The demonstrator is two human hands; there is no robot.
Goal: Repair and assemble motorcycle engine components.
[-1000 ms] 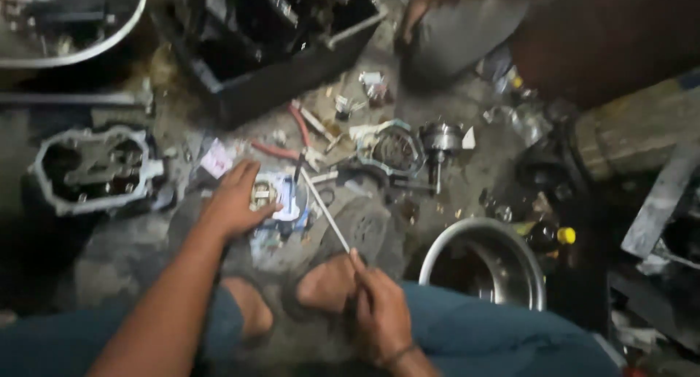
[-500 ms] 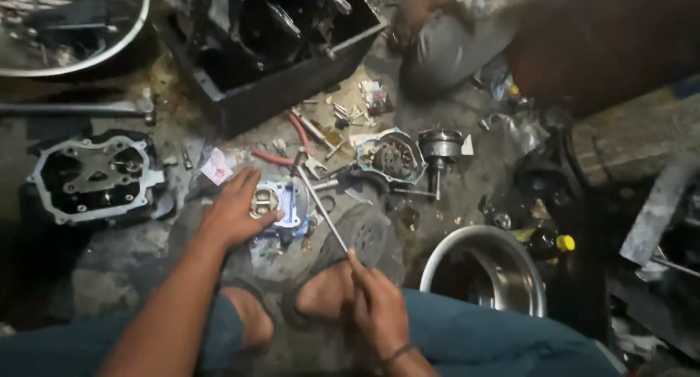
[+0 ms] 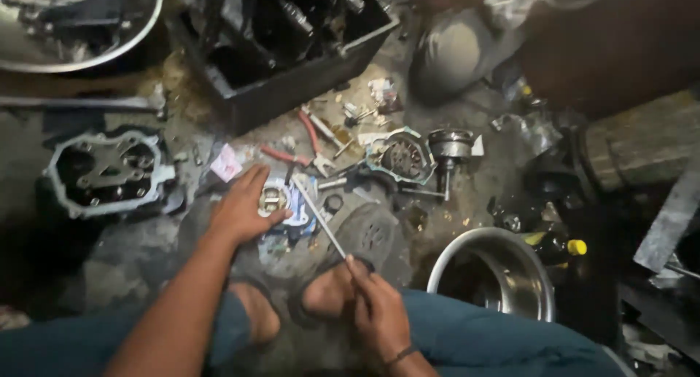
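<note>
My left hand [image 3: 243, 209] lies flat on the greasy floor, fingers resting against a small round metal part [image 3: 273, 199] that sits on a pale blue gasket-like piece [image 3: 295, 215]. My right hand [image 3: 378, 313] grips the near end of a long thin metal rod [image 3: 319, 216], whose far tip points at that part. Both my sandalled feet show between the hands, over blue trouser legs.
An engine cover [image 3: 109, 173] lies at left. A black crate of parts [image 3: 284, 49] stands behind. Red-handled pliers [image 3: 312, 138], a round casing [image 3: 399, 158] and a geared shaft [image 3: 449, 152] lie mid-floor. A steel bowl [image 3: 492, 278] sits right. Another person's knee [image 3: 456, 49] is at top.
The view has shifted slightly, so everything sits a little lower in frame. My hands keep the same positions on the part and the rod.
</note>
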